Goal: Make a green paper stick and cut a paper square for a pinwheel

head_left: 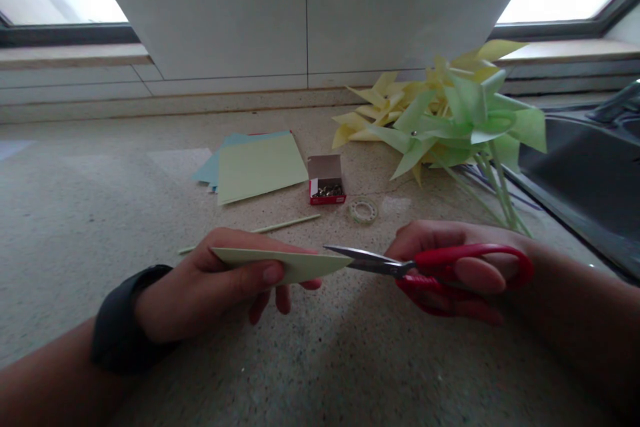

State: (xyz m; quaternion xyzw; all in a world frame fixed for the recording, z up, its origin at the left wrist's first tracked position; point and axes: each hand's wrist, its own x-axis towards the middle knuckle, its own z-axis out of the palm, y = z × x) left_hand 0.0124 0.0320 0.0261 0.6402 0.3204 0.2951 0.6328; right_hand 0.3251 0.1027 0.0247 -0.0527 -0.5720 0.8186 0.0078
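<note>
Pinched between the thumb and fingers of my left hand (pixel 225 283) is a folded piece of pale green paper (pixel 305 265), its pointed end facing right. My right hand (pixel 440 240) grips a pair of red-handled scissors (pixel 430 273), with fingers through the handle loops. The scissor blades point left and are slightly parted at the paper's right tip. Whether they have cut into it I cannot tell. Behind my left hand a thin pale stick (pixel 285 223) lies on the counter.
Pale green and blue paper sheets (pixel 260 170) lie behind my hands. Beside them stand an open red box of small metal fasteners (pixel 327 190) and a roll of clear tape (pixel 363 211). Yellow and green paper pinwheels (pixel 460 113) are piled at the back right, next to a sink (pixel 590 173).
</note>
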